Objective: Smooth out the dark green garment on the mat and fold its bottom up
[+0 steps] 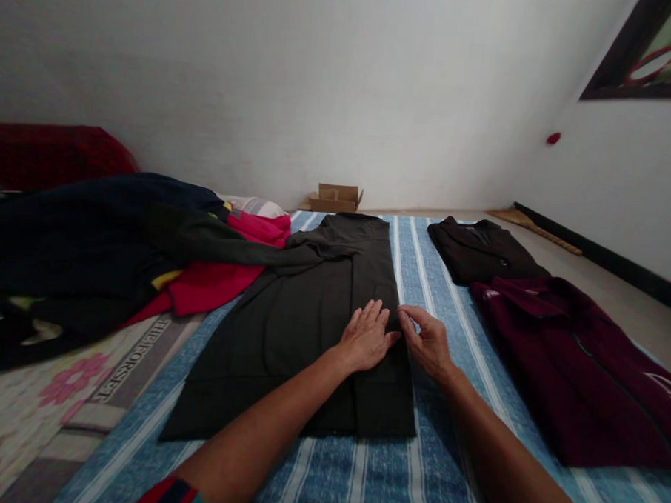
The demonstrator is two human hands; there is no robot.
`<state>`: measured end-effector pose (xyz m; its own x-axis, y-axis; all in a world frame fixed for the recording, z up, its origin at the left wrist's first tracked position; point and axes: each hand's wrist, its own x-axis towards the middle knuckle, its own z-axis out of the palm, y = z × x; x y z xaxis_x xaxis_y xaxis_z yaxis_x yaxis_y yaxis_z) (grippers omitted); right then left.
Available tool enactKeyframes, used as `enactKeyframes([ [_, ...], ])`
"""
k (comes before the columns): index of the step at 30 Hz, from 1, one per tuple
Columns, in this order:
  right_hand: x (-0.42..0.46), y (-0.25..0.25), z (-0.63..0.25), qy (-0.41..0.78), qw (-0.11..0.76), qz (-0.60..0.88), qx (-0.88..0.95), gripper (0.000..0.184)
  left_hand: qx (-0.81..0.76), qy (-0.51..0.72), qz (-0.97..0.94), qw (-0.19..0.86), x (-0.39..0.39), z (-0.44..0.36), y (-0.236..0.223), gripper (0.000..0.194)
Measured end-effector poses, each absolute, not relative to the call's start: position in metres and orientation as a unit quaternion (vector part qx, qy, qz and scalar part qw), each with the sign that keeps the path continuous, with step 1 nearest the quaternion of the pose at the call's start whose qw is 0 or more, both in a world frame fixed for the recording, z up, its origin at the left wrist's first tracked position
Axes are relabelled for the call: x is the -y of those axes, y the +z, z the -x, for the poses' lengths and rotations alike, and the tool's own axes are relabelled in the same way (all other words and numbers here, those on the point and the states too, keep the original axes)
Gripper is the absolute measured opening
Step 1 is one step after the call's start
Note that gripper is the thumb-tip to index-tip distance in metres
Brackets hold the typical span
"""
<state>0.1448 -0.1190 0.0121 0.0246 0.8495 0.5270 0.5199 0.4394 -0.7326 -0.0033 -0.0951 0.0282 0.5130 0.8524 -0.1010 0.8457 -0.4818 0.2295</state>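
A dark long-sleeved top [304,332] lies spread on a blue striped cloth [448,338], its collar end away from me. One sleeve [225,239] stretches left over the heaped clothes, and a long strip along the right side looks folded inward. My left hand [367,334] rests flat on the top near its right edge, fingers stretched out. Just beside it, my right hand [428,343] has thumb and fingers closed at that right edge, pinching the fabric.
To the right lie a folded maroon jacket [575,366] and a folded dark brown garment [483,250]. A pile of navy clothes [80,240] and a red garment [217,287] covers the left side. A small cardboard box [334,205] stands by the wall.
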Motion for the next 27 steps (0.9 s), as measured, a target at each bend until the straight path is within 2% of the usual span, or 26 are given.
enactKeyframes([
  [6,0.131,0.005,-0.134,0.122,0.420,0.424,0.793,0.034,-0.475,0.008,-0.875,0.089,0.104,0.012,0.014,0.057],
  [10,0.140,0.007,-0.120,0.110,0.390,0.418,0.813,0.037,-0.463,-0.016,-0.883,0.076,0.105,0.015,0.014,0.061],
  [13,0.139,0.010,-0.119,0.112,0.400,0.417,0.808,0.036,-0.461,-0.017,-0.884,0.079,0.105,0.014,0.015,0.062],
  [16,0.131,0.011,-0.136,0.122,0.464,0.489,0.728,0.033,-0.481,0.012,-0.873,0.077,0.103,0.010,0.013,0.061],
  [20,0.121,0.009,-0.167,0.265,0.490,0.580,0.594,0.033,-0.487,0.039,-0.869,0.071,0.101,0.007,0.009,0.064],
  [24,0.126,0.010,-0.174,0.456,0.454,0.583,0.496,0.031,-0.484,0.044,-0.872,0.067,0.099,0.008,0.006,0.064],
  [27,0.134,0.015,-0.168,0.541,0.408,0.555,0.483,0.037,-0.483,0.049,-0.872,0.060,0.099,0.008,0.006,0.064],
])
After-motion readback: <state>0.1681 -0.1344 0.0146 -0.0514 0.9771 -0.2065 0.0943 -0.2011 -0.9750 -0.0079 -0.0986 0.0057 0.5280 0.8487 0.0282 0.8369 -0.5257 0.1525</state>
